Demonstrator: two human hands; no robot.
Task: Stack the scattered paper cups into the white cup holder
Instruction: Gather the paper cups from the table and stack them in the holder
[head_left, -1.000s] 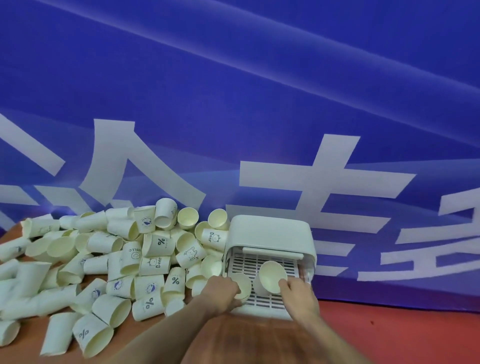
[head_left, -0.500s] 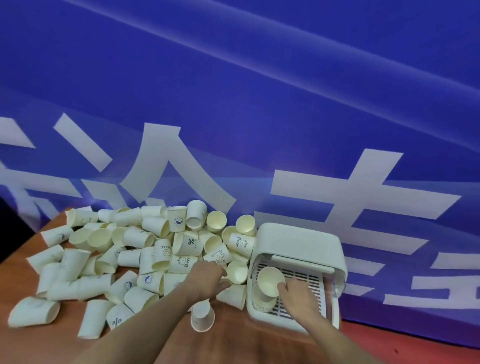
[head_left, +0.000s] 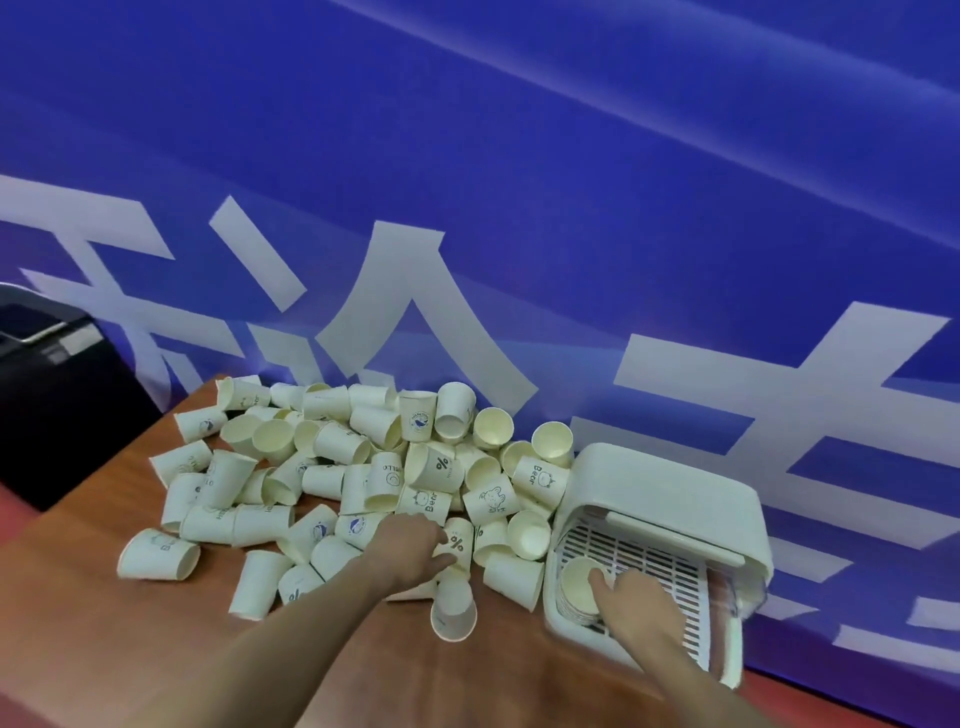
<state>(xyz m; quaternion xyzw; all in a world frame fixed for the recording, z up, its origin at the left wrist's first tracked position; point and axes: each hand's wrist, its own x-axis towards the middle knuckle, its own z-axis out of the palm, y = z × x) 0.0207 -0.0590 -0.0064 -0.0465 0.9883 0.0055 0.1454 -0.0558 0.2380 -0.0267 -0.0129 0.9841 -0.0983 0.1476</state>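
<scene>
**Left hand on a "%" cup, right hand at the stack**

A paper cup marked "%" (head_left: 457, 543) is gripped by the curled fingers of the left hand (head_left: 410, 551) at the near edge of the scattered cups (head_left: 332, 467). The right hand (head_left: 631, 597) is laid, fingers fairly straight, against the rim of the nested stack (head_left: 579, 592) lying in the white cup holder (head_left: 660, 499) on the wooden table (head_left: 104, 649).

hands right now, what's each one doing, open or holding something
Left hand: fingers curled round a paper cup with a % mark, in the pile.
Right hand: on the stack of cups in the cup holder; grip cannot be told.
</scene>
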